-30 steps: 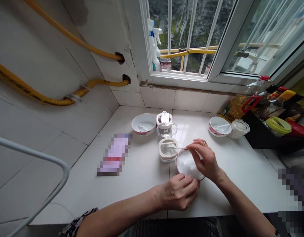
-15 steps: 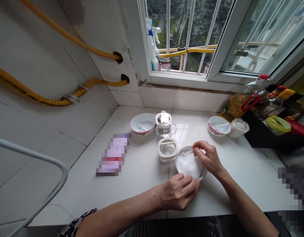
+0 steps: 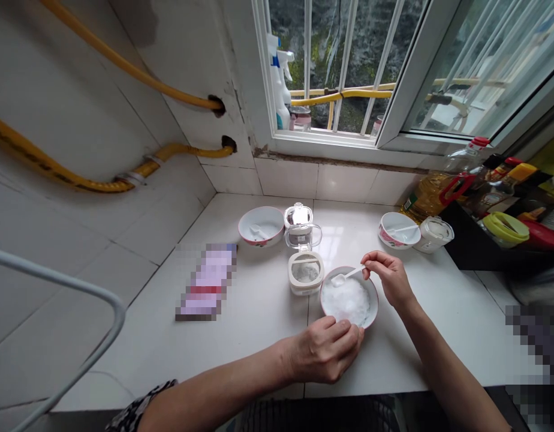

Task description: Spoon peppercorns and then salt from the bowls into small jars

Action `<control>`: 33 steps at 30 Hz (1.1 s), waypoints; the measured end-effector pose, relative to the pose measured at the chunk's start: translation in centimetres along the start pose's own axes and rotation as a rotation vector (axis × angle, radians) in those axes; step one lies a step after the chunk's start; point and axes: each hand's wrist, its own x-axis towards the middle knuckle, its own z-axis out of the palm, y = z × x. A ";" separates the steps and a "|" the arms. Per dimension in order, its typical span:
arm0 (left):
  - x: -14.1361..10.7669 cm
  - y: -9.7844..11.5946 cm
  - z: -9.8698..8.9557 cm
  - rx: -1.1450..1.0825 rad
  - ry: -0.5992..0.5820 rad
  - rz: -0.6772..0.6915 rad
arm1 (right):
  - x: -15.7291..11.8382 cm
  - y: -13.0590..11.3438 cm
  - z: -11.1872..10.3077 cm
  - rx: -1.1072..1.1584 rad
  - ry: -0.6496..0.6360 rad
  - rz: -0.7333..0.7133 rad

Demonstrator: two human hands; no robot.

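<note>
A pink-rimmed bowl [image 3: 373, 305] on the white counter holds fine white grains [image 3: 346, 300]. My left hand [image 3: 328, 350] grips the bowl's near rim, its fingers closed. Between the thumb and fingers of my right hand [image 3: 387, 276] is the handle of a small white spoon [image 3: 346, 275]; the spoon's head is over the grains at the bowl's far side. Just left of this bowl stands a lidded jar [image 3: 306, 273] with its lid raised and greyish contents. A second jar [image 3: 298, 219] with its lid up sits behind it.
A larger bowl [image 3: 271, 240] with a spoon stands at the back left; a flowered bowl [image 3: 396, 240] and a white-filled jar [image 3: 434, 234] are at the back right. A black rack [image 3: 466, 240] with bottles fills the right corner. A blurred-out flat purple item [image 3: 209, 276] lies on the left.
My right hand has shifted a little right and up with the spoon, which now shows more fully across the bowl. The left hand stays on the rim.
</note>
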 end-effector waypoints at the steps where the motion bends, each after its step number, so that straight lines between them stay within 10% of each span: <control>1: 0.0 0.0 0.0 0.000 0.000 0.001 | 0.0 0.0 0.0 0.027 0.003 0.004; 6: 0.0 0.0 0.0 -0.003 -0.008 0.003 | -0.7 -0.3 1.5 0.030 0.009 -0.128; 14: -0.3 0.1 0.1 -0.043 -0.011 -0.006 | -1.8 -0.7 3.4 -0.534 -0.131 -0.903; 20: -0.1 0.0 0.0 -0.002 -0.017 0.015 | -1.6 -1.1 0.6 -0.459 0.098 -0.617; 33: 0.0 0.1 -0.1 -0.022 -0.012 -0.009 | -1.1 0.1 0.9 -0.472 -0.010 -0.318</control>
